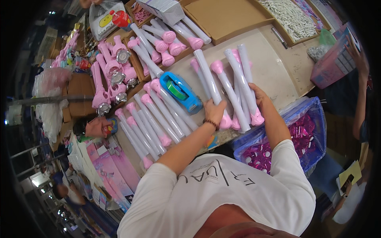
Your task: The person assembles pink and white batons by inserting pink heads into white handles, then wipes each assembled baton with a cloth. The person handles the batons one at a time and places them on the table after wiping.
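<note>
This is looking like a toy assembly workshop: rows of identical white tubes with pink ends [152,119] are covering the bench [274,71], cardboard trays [230,18] are holding parts, and a blue-lined bin of magenta pieces [301,139] is sitting alongside.

The left hand [214,111] covers the lower ends of two white tubes [222,85], and the right hand [260,97] sits behind the bundle, its fingers hidden. At one o'clock a tray of small white pieces [291,16] runs off the top edge. At nine o'clock the stacked goods blur beyond telling. At seven o'clock, distant people are too small to read.
</note>
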Action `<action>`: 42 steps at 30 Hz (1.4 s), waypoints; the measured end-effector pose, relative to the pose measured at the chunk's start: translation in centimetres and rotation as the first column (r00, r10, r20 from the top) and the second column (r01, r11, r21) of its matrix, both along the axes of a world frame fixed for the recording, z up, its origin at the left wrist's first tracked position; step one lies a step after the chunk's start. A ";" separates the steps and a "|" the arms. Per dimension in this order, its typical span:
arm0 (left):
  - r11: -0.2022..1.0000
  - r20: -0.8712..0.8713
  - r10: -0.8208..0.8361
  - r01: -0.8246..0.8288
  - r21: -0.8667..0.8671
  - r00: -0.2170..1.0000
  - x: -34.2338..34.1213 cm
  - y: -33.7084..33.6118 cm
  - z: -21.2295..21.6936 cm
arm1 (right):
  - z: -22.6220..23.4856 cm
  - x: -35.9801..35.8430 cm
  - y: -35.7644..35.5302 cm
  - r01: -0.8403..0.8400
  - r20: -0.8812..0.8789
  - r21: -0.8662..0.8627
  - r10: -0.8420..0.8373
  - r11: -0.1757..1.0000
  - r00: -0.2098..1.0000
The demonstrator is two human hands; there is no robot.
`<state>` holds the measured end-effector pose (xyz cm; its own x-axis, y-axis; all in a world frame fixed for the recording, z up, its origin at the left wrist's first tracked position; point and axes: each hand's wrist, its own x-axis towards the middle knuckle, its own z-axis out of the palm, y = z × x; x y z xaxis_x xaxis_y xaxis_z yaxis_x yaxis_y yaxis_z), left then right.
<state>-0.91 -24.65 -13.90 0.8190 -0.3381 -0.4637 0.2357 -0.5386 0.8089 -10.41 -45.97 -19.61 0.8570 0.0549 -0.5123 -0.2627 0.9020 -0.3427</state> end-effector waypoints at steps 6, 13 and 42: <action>0.927 -0.197 -0.090 0.011 -0.374 0.976 7.1 -3.2 6.1 | 0.1 0.2 0.0 -0.016 0.030 0.027 0.015 0.999 0.999; 0.833 0.119 -0.107 0.155 -0.531 0.987 17.2 -13.6 8.7 | -0.7 0.3 -0.1 -0.001 0.057 0.021 0.000 1.000 0.998; 0.922 -0.269 -0.036 -0.072 -0.381 0.962 3.8 -4.6 6.1 | 0.0 0.4 0.3 -0.010 0.071 0.051 0.006 0.999 0.997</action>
